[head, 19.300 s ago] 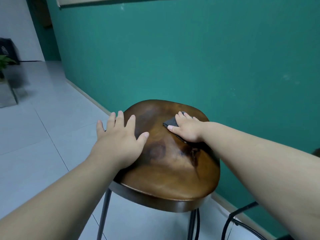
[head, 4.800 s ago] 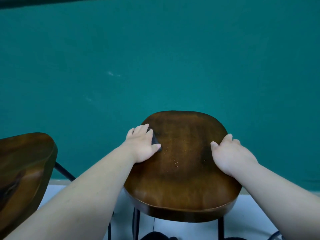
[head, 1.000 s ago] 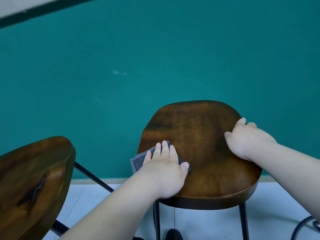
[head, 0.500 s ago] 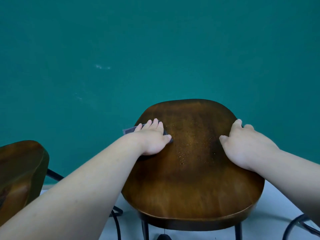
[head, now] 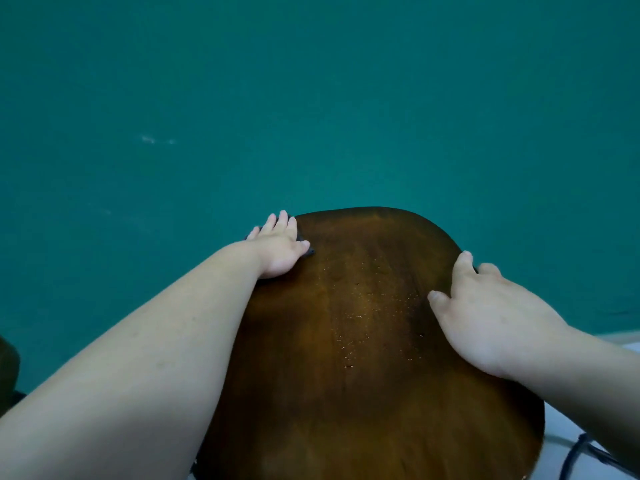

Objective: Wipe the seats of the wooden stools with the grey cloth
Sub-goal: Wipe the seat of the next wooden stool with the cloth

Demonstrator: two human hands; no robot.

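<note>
Left hand [head: 278, 249] flat on grey cloth [head: 310, 251] at the far left corner of the wooden stool seat [head: 363, 358]; right hand [head: 485, 317] clasping the seat's right rim.

Left grip released: four fingers straight and close together, pointing away toward the wall [head: 311, 98], thumb spread to the right, palm pressing the cloth down; the forearm reaches in long from the lower left. Cloth almost wholly covered, with dark slivers showing only beside the thumb tip and beside the little finger. Right grip grasping the seat: thumb on top, fingers curled over the rim, forearm entering from the lower right. Seat: dark brown, glossy, rounded, with grain running near to far and fine pale specks [head: 356, 317] scattered over its middle between the hands. Behind: plain teal wall. Lower right: strip of pale floor [head: 630, 345] and a thin black curved piece [head: 581, 448]; cable or frame cannot be told.
</note>
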